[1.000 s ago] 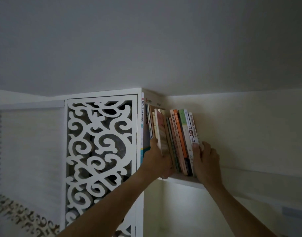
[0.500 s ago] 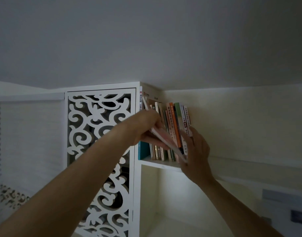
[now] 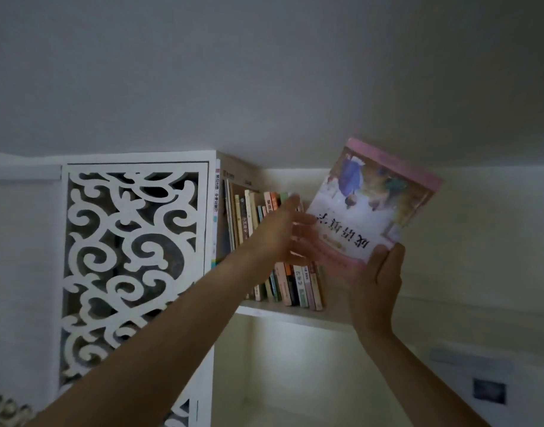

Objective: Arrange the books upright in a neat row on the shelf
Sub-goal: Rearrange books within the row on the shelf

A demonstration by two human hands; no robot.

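Right hand (image 3: 377, 282) grips a pink-edged paperback book (image 3: 372, 208) — upside down, off the white shelf (image 3: 295, 314); left hand (image 3: 276, 232) open by the row of upright books (image 3: 298, 285) — next, flip and slot it at the row's right end.

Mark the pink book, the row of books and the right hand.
pink book (image 3: 366, 211), head view, middle of its cover.
row of books (image 3: 298, 288), head view, lower spines.
right hand (image 3: 377, 282), head view, palm.

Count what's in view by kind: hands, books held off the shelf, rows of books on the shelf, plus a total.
Hands: 2, left hand, right hand
Books held off the shelf: 1, pink book
Rows on the shelf: 1, row of books
Total: 4
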